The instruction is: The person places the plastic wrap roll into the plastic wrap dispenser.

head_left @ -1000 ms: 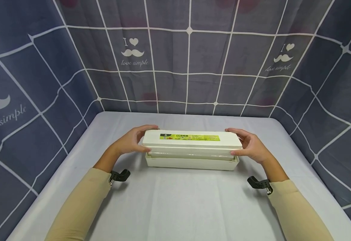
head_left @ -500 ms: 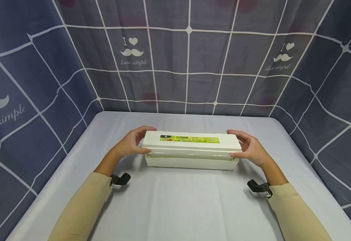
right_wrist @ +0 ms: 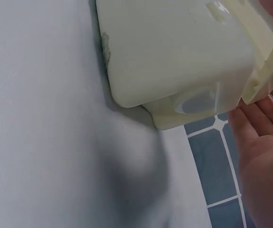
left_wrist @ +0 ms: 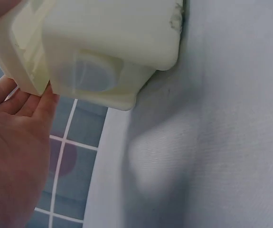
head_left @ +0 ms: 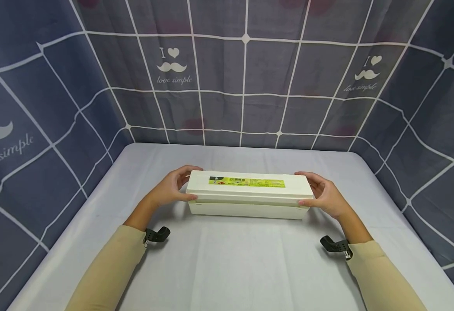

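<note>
A long cream cling film box sits mid-table, its lid (head_left: pixel 250 191) over the base (head_left: pixel 246 210). My left hand (head_left: pixel 172 188) grips the lid's left end, thumb at the front edge and fingers behind. At the other end, my right hand (head_left: pixel 326 195) holds the lid the same way. A yellow-green label (head_left: pixel 246 182) runs along the top. Both wrist views show a gap between lid (left_wrist: pixel 20 47) and base (left_wrist: pixel 112 28) at the ends, so the lid is not flush. The film roll inside is hidden.
A white cloth (head_left: pixel 242 259) covers the table. Dark blue-grey curtains (head_left: pixel 219 65) with white grid lines stand behind it and on both sides. Black wrist mounts (head_left: pixel 158 234) stick out inward from the cuffs.
Both hands have lowered the lid and brought its front edge down toward the base. The shiny film roll, earlier visible in the front gap, is now covered. The base stays in place.
</note>
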The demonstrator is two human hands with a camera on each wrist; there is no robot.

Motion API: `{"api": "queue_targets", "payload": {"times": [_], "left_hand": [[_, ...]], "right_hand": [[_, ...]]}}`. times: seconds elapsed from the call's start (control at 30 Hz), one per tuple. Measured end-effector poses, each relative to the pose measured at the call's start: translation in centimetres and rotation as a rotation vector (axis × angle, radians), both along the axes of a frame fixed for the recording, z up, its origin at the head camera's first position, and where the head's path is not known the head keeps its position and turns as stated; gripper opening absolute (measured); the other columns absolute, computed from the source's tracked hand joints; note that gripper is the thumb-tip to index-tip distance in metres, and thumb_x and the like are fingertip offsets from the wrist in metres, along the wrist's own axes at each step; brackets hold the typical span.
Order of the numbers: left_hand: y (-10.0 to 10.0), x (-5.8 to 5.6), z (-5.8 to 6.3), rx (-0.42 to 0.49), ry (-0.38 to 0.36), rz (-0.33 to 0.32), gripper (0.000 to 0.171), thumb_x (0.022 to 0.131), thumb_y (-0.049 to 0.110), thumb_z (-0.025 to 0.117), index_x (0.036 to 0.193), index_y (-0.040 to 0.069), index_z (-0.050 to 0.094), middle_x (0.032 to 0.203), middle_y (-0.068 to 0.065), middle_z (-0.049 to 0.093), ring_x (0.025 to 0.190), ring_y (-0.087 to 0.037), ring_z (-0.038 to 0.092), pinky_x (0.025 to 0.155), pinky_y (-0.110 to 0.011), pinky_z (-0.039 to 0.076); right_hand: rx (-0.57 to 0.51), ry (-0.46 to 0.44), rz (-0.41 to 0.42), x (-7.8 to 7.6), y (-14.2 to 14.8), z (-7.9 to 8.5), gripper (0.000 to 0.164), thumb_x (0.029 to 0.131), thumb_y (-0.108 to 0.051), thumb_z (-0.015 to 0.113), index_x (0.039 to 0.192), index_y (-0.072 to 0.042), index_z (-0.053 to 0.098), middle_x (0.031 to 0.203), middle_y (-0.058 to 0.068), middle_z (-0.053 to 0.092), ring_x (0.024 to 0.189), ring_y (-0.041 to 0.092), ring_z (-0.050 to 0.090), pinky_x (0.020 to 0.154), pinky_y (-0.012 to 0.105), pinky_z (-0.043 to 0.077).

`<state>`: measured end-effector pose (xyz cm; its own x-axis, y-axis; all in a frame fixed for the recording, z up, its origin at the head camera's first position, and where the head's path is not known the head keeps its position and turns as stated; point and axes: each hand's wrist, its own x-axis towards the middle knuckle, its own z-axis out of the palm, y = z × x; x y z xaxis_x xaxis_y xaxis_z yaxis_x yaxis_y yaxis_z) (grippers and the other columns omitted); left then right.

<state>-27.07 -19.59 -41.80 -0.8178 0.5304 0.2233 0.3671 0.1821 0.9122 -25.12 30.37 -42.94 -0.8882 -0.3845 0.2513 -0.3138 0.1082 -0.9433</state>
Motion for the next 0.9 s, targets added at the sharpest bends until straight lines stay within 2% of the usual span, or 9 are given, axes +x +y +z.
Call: {"api": "queue_targets", "payload": {"times": [0.27, 0.5, 0.73, 0.9], "left_hand": [[0.2, -0.1, -0.5, -0.024, 0.013, 0.014, 0.080, 0.072, 0.000, 0.090, 0.143, 0.006, 0.052, 0.144, -0.011, 0.057, 0.135, -0.024, 0.052, 0.114, -0.019, 0.039], [0.5, 0.2, -0.9, -0.036, 0.022, 0.027, 0.079, 0.073, 0.001, 0.090, 0.142, 0.008, 0.053, 0.144, -0.011, 0.056, 0.139, -0.031, 0.048, 0.121, -0.050, 0.034], [0.7, 0.2, -1.3, -0.016, 0.025, 0.026, 0.078, 0.075, -0.001, 0.088, 0.143, 0.004, 0.050, 0.146, -0.016, 0.054, 0.140, -0.034, 0.047, 0.115, -0.030, 0.039], [0.6, 0.1, -1.6, -0.012, 0.019, 0.028, 0.077, 0.077, -0.001, 0.087, 0.144, 0.004, 0.049, 0.146, -0.016, 0.054, 0.141, -0.035, 0.046, 0.115, -0.034, 0.039]], "right_hand": [[-0.013, 0.005, 0.009, 0.2, 0.2, -0.5, 0.089, 0.069, 0.020, 0.081, 0.148, 0.011, 0.041, 0.138, 0.003, 0.060, 0.117, 0.009, 0.061, 0.091, 0.017, 0.055], [-0.025, -0.023, -0.002, 0.4, 0.3, -0.9, 0.088, 0.071, 0.019, 0.081, 0.148, 0.010, 0.040, 0.139, -0.001, 0.060, 0.119, 0.007, 0.061, 0.093, 0.017, 0.055], [-0.027, -0.023, -0.014, 0.7, 0.4, -1.5, 0.086, 0.072, 0.019, 0.081, 0.148, 0.010, 0.041, 0.138, -0.001, 0.060, 0.119, 0.006, 0.061, 0.091, 0.017, 0.056], [-0.027, -0.023, -0.026, 0.7, 0.3, -1.6, 0.086, 0.072, 0.019, 0.081, 0.148, 0.011, 0.040, 0.138, -0.002, 0.060, 0.118, 0.006, 0.062, 0.090, 0.018, 0.056]]}}
